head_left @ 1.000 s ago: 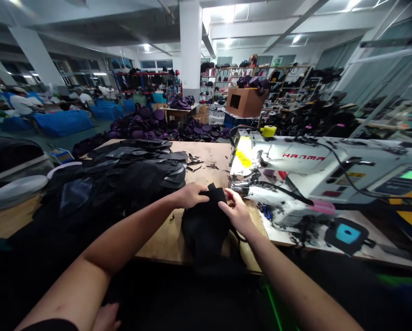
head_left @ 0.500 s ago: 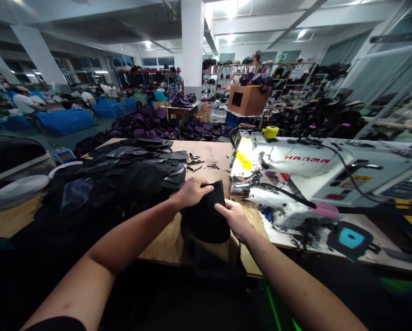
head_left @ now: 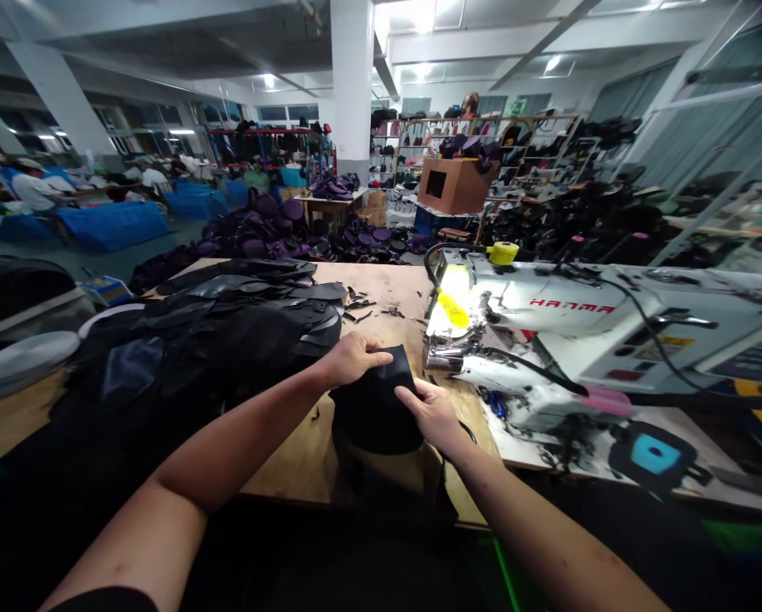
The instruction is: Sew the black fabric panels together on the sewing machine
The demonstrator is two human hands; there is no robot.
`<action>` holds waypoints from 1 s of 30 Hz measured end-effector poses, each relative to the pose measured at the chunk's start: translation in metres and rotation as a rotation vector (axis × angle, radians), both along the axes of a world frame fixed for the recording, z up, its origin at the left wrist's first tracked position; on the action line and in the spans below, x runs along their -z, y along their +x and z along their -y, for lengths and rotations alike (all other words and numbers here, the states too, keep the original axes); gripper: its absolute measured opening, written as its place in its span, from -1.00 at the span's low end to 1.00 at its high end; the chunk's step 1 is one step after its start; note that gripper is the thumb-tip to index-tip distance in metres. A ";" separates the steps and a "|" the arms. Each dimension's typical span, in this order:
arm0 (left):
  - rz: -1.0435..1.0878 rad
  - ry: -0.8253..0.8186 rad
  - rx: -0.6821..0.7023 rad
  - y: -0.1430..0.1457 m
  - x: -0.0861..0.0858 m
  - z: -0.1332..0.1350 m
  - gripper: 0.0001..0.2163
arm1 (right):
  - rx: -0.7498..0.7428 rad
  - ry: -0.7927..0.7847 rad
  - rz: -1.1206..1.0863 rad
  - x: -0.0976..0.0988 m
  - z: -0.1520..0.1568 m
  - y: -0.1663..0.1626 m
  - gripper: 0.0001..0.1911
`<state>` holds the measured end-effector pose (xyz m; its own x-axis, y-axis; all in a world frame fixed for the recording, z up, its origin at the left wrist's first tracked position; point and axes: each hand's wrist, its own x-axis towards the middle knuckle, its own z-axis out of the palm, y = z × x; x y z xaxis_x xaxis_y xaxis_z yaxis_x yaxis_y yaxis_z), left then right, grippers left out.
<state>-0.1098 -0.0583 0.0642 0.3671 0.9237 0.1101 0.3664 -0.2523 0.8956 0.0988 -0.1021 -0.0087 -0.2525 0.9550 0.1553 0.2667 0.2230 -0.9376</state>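
A black fabric piece [head_left: 373,408] is held over the wooden table [head_left: 304,450] just left of the white sewing machine [head_left: 565,331]. My left hand [head_left: 349,357] pinches its upper left edge, fingers closed on the cloth. My right hand [head_left: 435,414] grips its right edge, thumb on top. The piece stands folded between both hands. The machine's lit needle area [head_left: 448,327] lies a short way to the right of the fabric.
A big heap of black cut pieces [head_left: 215,331] covers the table's left half. Scraps lie at the table's far side. A brown cardboard box [head_left: 452,187], purple goods on the floor, shelves and seated people at blue tables fill the background.
Both hands have kept hold of the black piece and folded it lower and flatter; the right hand slid down along its right edge. The view shifted slightly.
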 end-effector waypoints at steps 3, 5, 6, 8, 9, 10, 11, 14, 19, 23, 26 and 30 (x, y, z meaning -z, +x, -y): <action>0.075 -0.079 0.053 0.002 0.000 0.000 -0.67 | -0.002 -0.025 -0.014 0.000 0.001 -0.002 -0.58; 0.091 -0.095 0.025 0.004 0.001 0.002 -0.66 | 0.013 -0.030 -0.014 0.001 0.003 -0.003 -0.56; 0.087 -0.090 0.004 0.005 0.002 0.002 -0.67 | 0.014 -0.041 -0.018 0.001 0.003 -0.003 -0.56; 0.062 -0.070 -0.014 0.006 0.005 0.003 -0.68 | -0.028 -0.106 -0.073 -0.001 0.002 -0.003 -0.56; 0.046 -0.062 -0.011 0.007 0.006 0.003 -0.69 | -0.070 -0.160 -0.129 -0.002 -0.001 -0.003 -0.57; 0.034 -0.056 0.001 0.008 0.008 0.002 -0.70 | -0.111 -0.216 -0.197 -0.003 -0.004 -0.003 -0.56; 0.024 -0.048 0.016 0.008 0.010 0.002 -0.70 | -0.131 -0.260 -0.267 -0.004 -0.008 -0.004 -0.57; -0.018 0.007 0.016 0.011 0.015 0.000 -0.72 | -0.040 -0.254 -0.368 -0.007 -0.020 -0.006 -0.60; 0.008 0.052 -0.056 0.024 0.022 -0.012 -0.76 | 0.093 -0.107 -0.259 -0.003 -0.029 -0.010 -0.56; -0.043 0.042 -0.111 0.048 0.035 -0.031 -0.81 | 0.247 -0.066 -0.224 0.009 -0.034 -0.004 -0.57; -0.079 0.037 -0.108 0.069 0.051 -0.051 -0.82 | 0.354 -0.058 -0.164 0.018 -0.045 0.007 -0.60; -0.056 0.008 -0.063 0.088 0.073 -0.077 -0.86 | 0.405 -0.061 -0.059 0.031 -0.065 0.024 -0.62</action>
